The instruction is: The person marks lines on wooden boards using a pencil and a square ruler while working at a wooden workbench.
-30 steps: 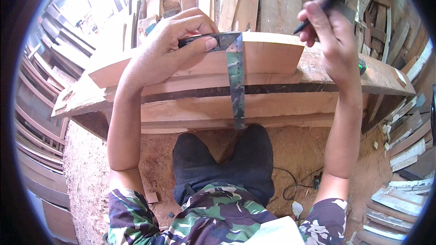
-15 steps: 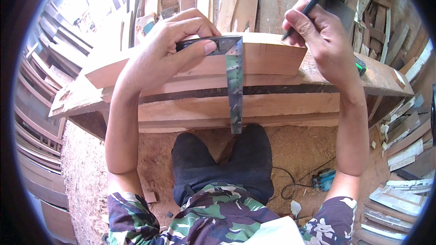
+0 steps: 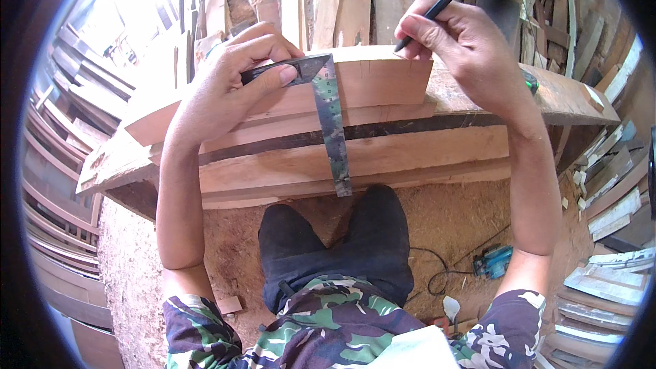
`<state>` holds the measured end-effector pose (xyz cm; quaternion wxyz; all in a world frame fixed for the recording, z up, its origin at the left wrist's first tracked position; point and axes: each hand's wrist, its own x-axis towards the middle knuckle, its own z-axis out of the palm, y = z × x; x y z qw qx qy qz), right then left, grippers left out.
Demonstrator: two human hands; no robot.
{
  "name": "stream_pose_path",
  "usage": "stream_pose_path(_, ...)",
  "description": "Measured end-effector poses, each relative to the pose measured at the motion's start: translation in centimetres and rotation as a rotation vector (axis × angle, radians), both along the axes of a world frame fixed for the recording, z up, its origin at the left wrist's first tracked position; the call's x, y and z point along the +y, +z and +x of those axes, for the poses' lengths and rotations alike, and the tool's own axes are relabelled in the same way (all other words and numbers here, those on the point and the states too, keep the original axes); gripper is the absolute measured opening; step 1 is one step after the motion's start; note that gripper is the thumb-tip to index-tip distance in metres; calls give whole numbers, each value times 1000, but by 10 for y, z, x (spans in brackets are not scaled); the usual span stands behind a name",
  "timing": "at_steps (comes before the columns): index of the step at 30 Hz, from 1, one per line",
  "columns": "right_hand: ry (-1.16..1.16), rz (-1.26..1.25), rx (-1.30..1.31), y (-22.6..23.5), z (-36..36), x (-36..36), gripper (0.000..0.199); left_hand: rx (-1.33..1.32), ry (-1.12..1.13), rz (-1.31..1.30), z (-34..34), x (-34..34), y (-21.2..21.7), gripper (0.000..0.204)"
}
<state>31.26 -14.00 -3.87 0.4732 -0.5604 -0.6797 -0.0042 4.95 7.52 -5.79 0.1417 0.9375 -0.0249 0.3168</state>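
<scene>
Lowered since the earlier frames, the right hand (image 3: 471, 44) now brings its black pencil (image 3: 437, 7) tip to the wooden block (image 3: 383, 82). At the block's left, the left hand (image 3: 229, 82) grips a metal try square (image 3: 328, 106), blade hanging down the block's front.

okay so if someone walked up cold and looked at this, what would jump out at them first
Centre frame, the left hand presses a metal try square onto a thick wooden block, its blade hanging down over the stacked planks. At the block's upper right edge, the right hand holds a dark pencil, tip at the wood.
</scene>
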Motion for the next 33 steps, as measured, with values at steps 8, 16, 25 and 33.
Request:
stream_pose_path(8,-91,278,139,-33,-13,-29,23,-49,57,-13,4,-6,5,24)
stream_pose_path(16,-105,272,212,-32,-8,-34,26,93,-3,-306,37,-21,8,24)
stream_pose_path(25,-215,32,245,-68,21,10,26,69,166,-23,65,10,12,37)
stream_pose_path(33,-200,185,420,-83,32,44,20,336,197,-79,86,46,18,39)
